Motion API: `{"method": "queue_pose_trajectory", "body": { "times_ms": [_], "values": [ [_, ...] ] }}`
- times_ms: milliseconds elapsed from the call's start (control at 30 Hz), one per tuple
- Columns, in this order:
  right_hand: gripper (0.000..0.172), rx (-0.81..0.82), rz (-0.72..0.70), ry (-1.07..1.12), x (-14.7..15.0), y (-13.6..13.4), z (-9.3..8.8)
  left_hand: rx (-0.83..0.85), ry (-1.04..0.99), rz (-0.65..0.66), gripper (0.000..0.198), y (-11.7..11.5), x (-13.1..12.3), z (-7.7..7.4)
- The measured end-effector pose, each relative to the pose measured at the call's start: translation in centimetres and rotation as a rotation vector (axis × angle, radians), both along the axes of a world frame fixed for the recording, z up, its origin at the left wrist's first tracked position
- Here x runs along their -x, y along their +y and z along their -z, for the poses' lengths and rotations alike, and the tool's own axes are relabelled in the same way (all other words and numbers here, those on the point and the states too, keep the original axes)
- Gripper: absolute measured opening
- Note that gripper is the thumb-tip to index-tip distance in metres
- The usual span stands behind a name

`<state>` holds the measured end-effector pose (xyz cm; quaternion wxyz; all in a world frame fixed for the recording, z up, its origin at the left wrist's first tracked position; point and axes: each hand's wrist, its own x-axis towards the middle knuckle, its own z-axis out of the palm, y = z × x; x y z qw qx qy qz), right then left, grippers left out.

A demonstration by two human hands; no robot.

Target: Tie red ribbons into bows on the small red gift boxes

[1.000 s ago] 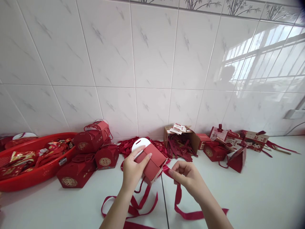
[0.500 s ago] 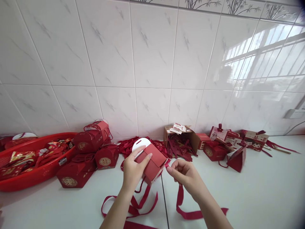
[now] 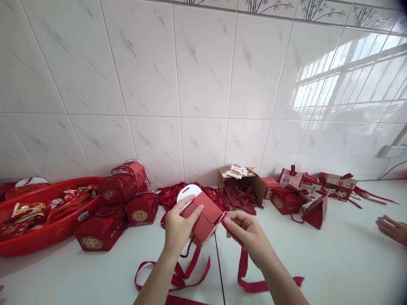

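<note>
My left hand [image 3: 182, 223] is closed around a small red gift box [image 3: 206, 218], thumb on its face, holding it tilted above the table. A white rounded flap with a slot [image 3: 188, 192] sticks up from its far end. Beside the box's right edge, my right hand [image 3: 243, 231] pinches a dark red ribbon [image 3: 244, 271]; a length of it hangs down and lies on the table. More red ribbon [image 3: 187, 275] trails below the box, looped on the tabletop. A thin dark red cord [image 3: 187, 249] also hangs from the box.
At left stand a red plastic basket [image 3: 57, 228] of wrapped packets and several finished red boxes [image 3: 98, 231]. Behind lie a ribbon heap [image 3: 171, 195] and an open carton [image 3: 259, 186] of ribbon strips. More boxes [image 3: 288, 201] sit right. Another person's hand [image 3: 392, 228] shows at the right edge.
My right hand has slid slightly with the ribbon, its fingers now closer over the pinch. The box stays nearly still. Another person's hand has come into view at the right.
</note>
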<state>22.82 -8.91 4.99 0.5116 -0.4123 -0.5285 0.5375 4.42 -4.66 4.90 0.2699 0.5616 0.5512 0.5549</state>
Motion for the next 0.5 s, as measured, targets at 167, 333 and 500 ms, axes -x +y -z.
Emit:
{"method": "queue_pose_trajectory", "body": {
  "times_ms": [167,333,500],
  "values": [
    [0.031,-0.014,-0.007,-0.002,-0.22,0.01,0.21,0.013,-0.006,0.002,0.044,-0.15,0.01,-0.13],
    [0.028,-0.013,-0.026,-0.027,-0.16,0.14,0.49,0.012,-0.010,0.005,0.045,-0.28,-0.14,-0.31],
    [0.027,-0.040,-0.054,-0.029,0.04,0.06,0.39,-0.013,0.007,0.006,0.043,-0.07,-0.10,-0.07]
  ]
}}
